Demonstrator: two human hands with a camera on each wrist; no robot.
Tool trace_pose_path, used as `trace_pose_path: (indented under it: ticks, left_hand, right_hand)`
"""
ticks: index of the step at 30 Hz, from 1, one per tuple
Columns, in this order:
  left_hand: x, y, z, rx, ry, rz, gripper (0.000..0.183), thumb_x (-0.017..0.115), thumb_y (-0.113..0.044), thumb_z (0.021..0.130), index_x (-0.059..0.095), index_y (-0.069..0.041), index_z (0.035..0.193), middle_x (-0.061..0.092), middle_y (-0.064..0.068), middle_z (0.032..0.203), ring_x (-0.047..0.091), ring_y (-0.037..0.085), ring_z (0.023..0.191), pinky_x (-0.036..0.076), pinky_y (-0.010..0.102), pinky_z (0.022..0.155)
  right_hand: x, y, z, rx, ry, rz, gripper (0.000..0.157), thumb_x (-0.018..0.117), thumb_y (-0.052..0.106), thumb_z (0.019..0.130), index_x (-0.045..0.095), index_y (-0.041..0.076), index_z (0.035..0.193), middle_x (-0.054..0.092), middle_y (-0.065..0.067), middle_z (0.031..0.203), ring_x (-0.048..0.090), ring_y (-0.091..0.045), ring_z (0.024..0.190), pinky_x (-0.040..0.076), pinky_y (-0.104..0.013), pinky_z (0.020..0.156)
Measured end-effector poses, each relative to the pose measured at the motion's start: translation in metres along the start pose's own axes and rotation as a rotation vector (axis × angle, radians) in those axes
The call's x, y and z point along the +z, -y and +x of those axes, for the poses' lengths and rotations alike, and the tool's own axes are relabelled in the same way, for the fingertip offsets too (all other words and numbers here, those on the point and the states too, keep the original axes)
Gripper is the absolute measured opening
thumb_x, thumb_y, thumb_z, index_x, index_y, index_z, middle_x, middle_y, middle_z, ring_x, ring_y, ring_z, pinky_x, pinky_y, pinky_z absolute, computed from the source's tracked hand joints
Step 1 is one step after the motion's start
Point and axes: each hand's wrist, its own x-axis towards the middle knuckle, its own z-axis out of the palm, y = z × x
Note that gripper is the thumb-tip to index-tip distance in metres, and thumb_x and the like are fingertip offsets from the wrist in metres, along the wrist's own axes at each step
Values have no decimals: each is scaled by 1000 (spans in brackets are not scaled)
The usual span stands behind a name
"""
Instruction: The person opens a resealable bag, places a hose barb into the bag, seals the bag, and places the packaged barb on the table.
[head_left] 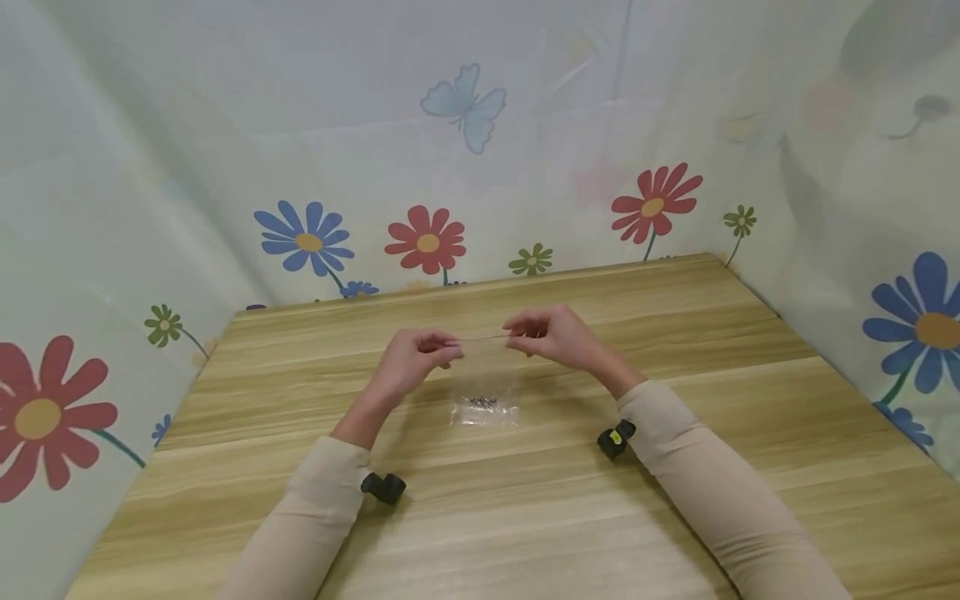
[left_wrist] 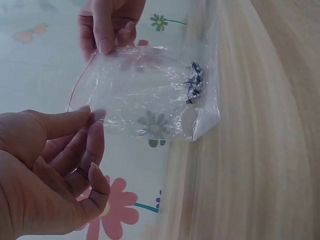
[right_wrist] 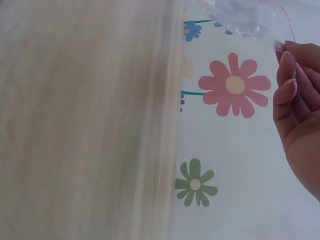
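Note:
A clear zip bag (head_left: pixel 483 383) with a thin red line along its top hangs upright between both hands. Small dark and silvery pieces, perhaps screws, lie at its bottom (left_wrist: pixel 194 82); their exact kind is too small to tell. My left hand (head_left: pixel 412 358) pinches one top corner between thumb and fingers. At the opposite top corner, my right hand (head_left: pixel 553 336) pinches the bag the same way. In the right wrist view only an upper part of the bag (right_wrist: pixel 245 20) shows, beside the right hand (right_wrist: pixel 302 95).
The wood-grain table (head_left: pixel 487 517) spreads beneath both forearms. A white curtain (head_left: pixel 360 125) printed with flowers and a butterfly stands behind and at both sides. Small black cameras sit on the left wrist (head_left: pixel 384 488) and the right wrist (head_left: pixel 615 439).

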Motion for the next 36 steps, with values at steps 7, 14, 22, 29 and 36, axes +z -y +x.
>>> trace_pose_path:
  ticks: [7,14,22,29,36]
  left_hand:
    - [-6,-6,-2,30,-54,-19,25,75,-25,92,75,-7,109,73,8,97,64,33,92,49,43,86]
    - [-8,-13,-5,63,-101,-86,24,75,-27,92,76,-8,106,72,5,94,62,27,88,48,37,80]
    - [-10,-18,-8,110,-134,-183,36,77,-41,87,77,-11,107,70,5,95,61,31,90,45,31,72]
    - [-6,-21,-8,185,-136,-249,31,75,-30,91,76,-5,108,69,3,91,60,21,82,45,28,70]
    - [-4,-20,-8,243,-104,-285,28,74,-26,92,75,-3,108,70,6,95,58,21,84,46,27,73]
  right_hand:
    - [-2,5,0,80,-70,89,22,76,13,90,74,2,109,72,-5,85,61,-28,67,46,-25,55]
    - [-2,14,2,62,-157,155,22,77,14,90,75,2,108,73,-8,87,62,-22,69,49,-26,59]
    - [-3,25,2,26,-223,188,19,75,11,90,75,0,106,74,-12,93,64,-18,75,51,-25,64]
    - [-1,25,2,34,-162,206,17,76,7,89,77,1,104,69,-8,88,55,-16,71,45,-23,60]
    - [0,41,-1,-22,-159,180,14,70,0,92,75,-7,103,57,-11,78,41,-15,64,34,-25,56]
